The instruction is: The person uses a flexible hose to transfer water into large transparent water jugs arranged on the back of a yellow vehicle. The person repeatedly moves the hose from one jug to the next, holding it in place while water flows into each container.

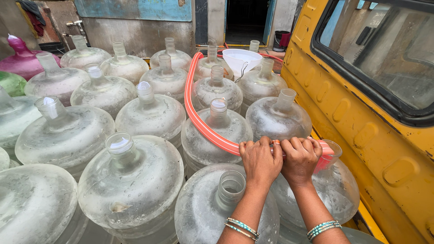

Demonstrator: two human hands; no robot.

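Both my hands grip an orange-red flexible hose (199, 118) that curves from the back of the load toward me. My left hand (259, 159) is closed around it, and my right hand (299, 156) holds it just beside, near its end. The hose end rests at the open mouth of a large clear water jug (335, 190) at the right. Another open jug (212, 212) stands just below my left wrist. Bangles circle both wrists.
Several big clear water jugs (135, 180) stand packed together, some capped in white. A white funnel (242, 58) sits on a far jug. A yellow vehicle panel (361, 135) with a window rises at the right. A pink jug (22, 58) stands far left.
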